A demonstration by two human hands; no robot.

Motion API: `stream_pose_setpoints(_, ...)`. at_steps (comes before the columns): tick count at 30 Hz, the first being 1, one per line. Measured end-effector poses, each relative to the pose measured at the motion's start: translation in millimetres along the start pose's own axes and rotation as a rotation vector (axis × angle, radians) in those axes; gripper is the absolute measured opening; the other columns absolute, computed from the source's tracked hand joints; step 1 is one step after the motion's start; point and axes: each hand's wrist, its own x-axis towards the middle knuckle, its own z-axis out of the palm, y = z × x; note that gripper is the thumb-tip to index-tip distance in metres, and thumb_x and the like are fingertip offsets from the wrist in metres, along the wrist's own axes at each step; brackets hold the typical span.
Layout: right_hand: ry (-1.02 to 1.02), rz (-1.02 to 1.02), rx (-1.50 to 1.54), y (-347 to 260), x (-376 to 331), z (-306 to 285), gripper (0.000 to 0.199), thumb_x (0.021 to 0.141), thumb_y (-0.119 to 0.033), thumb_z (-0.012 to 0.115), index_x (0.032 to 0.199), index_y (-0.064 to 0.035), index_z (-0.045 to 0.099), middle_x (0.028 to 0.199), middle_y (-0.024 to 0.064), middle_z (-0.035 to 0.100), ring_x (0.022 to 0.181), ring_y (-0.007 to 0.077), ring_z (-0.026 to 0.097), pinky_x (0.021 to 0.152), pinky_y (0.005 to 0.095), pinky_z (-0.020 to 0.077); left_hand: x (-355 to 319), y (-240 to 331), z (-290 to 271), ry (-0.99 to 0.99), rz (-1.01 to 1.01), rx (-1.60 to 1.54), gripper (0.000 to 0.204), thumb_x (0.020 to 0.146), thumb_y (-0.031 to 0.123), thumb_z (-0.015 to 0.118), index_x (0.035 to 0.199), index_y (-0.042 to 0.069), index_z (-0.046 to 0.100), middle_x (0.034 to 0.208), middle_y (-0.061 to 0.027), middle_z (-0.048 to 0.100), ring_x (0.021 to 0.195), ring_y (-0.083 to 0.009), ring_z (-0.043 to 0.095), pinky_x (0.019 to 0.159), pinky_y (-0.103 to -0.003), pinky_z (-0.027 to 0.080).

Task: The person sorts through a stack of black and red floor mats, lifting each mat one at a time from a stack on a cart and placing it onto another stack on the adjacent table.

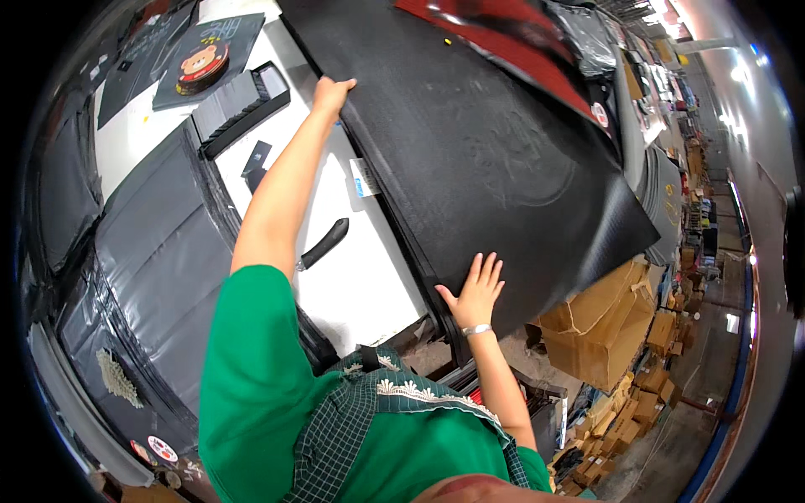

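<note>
Black and faintly textured, a large mat [478, 159] lies across the right half of a white table [360, 285], its long axis running from the near edge up and left toward the far end. Its near right corner points out past the table edge, overhanging cardboard boxes [599, 327] on the floor below. A faint round pattern is pressed into its surface.

The left hand [331, 90] reaches far forward and grips the mat's left edge near the far end, fingers curled over the rim. The right hand [476, 291] lies flat on the mat near its closest corner, fingers spread and palm down, with a pale band at the wrist.

A knife [323, 245] with a black handle rests on the bare table just left of the mat, partly behind the left arm. A stack of grey plastic bags [163, 251] covers the table's left side. Further off sit a black box [243, 105] and a dark mat with a bear picture [204, 60]. A red mat [503, 42] lies over the black one's far end.
</note>
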Motion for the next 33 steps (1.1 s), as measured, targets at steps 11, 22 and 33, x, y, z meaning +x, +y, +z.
stream_pose_setpoints(11, 0.151, -0.206, 0.079, -12.3, -0.9, -0.8, 0.064, 0.07, -0.022, 0.065, 0.126, -0.0047, 0.039, 0.13, 0.024, 0.034, 0.12, 0.0401, 0.032, 0.097, 0.0481, 0.0303, -63.2, -3.7, -14.6, -0.239, -0.098, -0.18, 0.061, 0.082, 0.041, 0.054, 0.125, 0.004, 0.031, 0.121, -0.0113, 0.044, 0.109, -0.022, 0.045, 0.089, -0.037, 0.037)
stream_pose_setpoints(22, 0.329, 0.121, 0.93, 16.4, 8.1, -24.5, 0.021, 0.075, -0.009, 0.065, 0.092, 0.0043, 0.063, 0.074, 0.0087, 0.065, 0.07, 0.0069, 0.056, 0.067, 0.0222, 0.0452, -198.7, -38.3, -44.7, -0.373, -0.168, -0.28, 0.048, 0.087, 0.033, 0.048, 0.125, 0.005, 0.037, 0.115, -0.0133, 0.05, 0.1, -0.0208, 0.053, 0.083, -0.031, 0.044)
stream_pose_setpoints(33, 0.22, 0.127, 0.946, 43.7, 28.8, -72.2, 0.021, 0.079, -0.012, 0.063, 0.087, 0.0081, 0.062, 0.07, -0.0014, 0.059, 0.064, 0.0052, 0.048, 0.059, 0.0193, 0.0389, -242.7, -51.0, 7.0, -0.664, -0.183, -0.433, 0.057, 0.088, 0.029, 0.046, 0.135, 0.007, 0.022, 0.134, -0.0146, 0.032, 0.121, -0.0228, 0.036, 0.098, -0.034, 0.032)
